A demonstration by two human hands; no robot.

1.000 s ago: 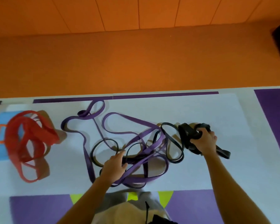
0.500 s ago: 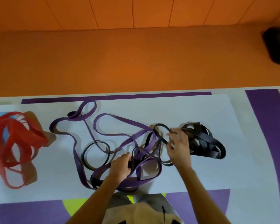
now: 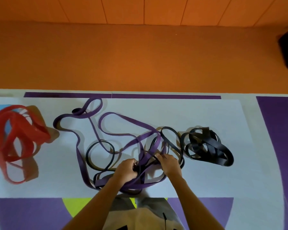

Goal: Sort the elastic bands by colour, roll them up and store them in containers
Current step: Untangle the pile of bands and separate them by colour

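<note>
Purple band lies in loose loops on the white mat, tangled with thin black bands, and the knot sits between my hands. My left hand is curled round the purple band. My right hand pinches one of the thin black bands. Black pile is just to the right; red pile is well to the left.

On your mat: wide-band heap at frame left, long tangle centre, coiled bundle just beside it, right.
</note>
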